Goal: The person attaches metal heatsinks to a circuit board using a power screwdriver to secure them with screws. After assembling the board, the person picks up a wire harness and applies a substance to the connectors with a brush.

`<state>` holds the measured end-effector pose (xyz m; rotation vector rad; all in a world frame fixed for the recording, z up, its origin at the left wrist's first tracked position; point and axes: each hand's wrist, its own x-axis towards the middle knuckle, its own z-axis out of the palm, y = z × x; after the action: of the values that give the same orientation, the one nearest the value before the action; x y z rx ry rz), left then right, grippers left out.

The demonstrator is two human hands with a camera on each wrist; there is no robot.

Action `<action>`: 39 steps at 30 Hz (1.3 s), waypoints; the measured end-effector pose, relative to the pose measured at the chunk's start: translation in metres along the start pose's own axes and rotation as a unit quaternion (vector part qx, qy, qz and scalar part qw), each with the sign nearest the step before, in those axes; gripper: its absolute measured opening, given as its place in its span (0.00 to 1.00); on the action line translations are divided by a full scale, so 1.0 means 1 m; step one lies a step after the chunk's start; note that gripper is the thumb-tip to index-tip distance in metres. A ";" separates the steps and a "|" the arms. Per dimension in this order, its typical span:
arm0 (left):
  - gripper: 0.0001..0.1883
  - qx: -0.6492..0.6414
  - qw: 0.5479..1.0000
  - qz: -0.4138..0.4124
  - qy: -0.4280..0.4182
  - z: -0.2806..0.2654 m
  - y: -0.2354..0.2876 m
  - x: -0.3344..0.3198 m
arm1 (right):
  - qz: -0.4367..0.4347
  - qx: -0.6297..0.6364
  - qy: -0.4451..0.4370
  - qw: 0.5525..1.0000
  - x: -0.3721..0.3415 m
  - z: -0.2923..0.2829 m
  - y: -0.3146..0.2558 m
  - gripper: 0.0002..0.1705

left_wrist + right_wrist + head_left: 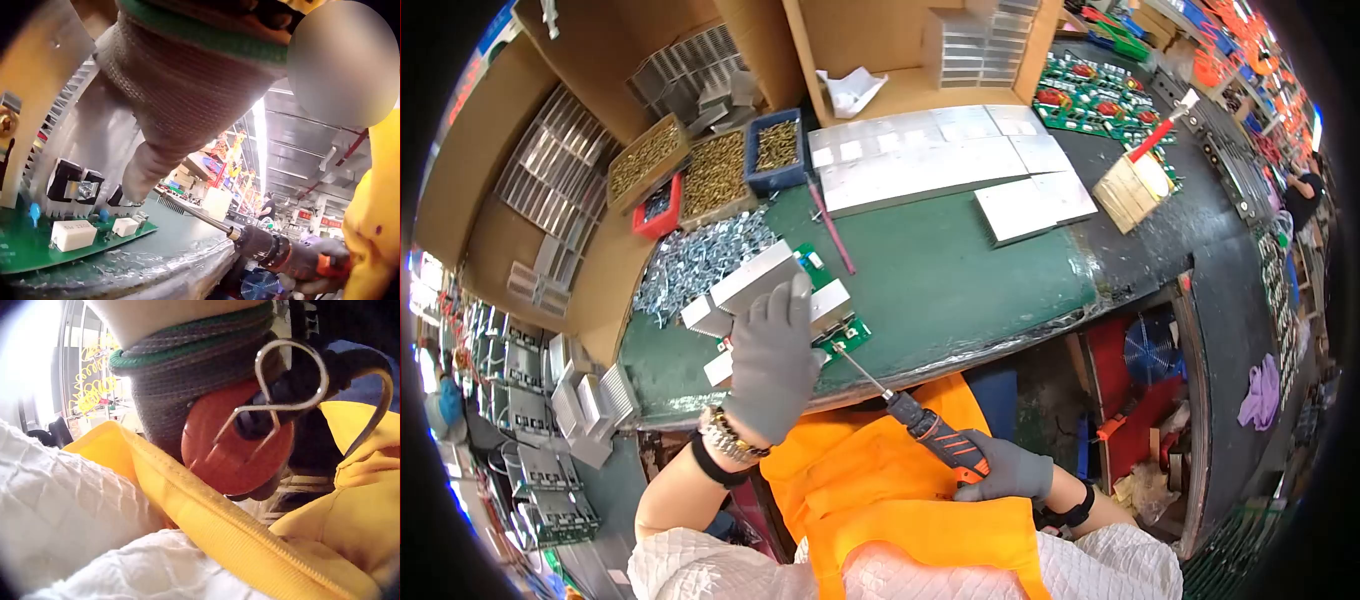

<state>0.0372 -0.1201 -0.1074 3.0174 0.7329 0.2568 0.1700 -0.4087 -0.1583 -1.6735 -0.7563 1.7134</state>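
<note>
My gloved left hand (775, 355) lies over a finned heat sink (755, 275) on a green circuit board (855, 332). Its thumb (142, 178) is against the near face, beside black transistors (75, 187) and white block components (74, 234); the other fingers reach over the top. In my gloved right hand (1010, 468) I grip a black and orange electric screwdriver (935, 432). Its long bit points up and left, with the tip right at the board's near edge in the head view. The right wrist view shows the driver's orange end (231, 456) with a metal hanging loop (325, 375).
Loose screws (700, 262) lie heaped behind the board, by bins of brass-coloured parts (718, 175). Silver heat sinks (930, 160) line the bench's back, and a pink stick (832, 228) lies before them. A wooden block (1133, 195) holds a red-handled tool at right.
</note>
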 end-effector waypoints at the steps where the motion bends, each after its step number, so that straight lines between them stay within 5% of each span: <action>1: 0.47 0.007 1.000 -0.011 -0.003 0.001 0.004 0.000 | 0.005 -0.001 0.009 1.000 0.001 0.001 0.000 0.47; 39: 0.46 0.068 0.997 -0.024 0.005 0.015 0.001 0.002 | 0.032 0.001 0.037 0.999 0.008 0.014 -0.002 0.48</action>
<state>0.0421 -0.1198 -0.1218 3.1229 0.8570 0.2309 0.1558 -0.4007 -0.1618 -1.7672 -0.6720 1.6845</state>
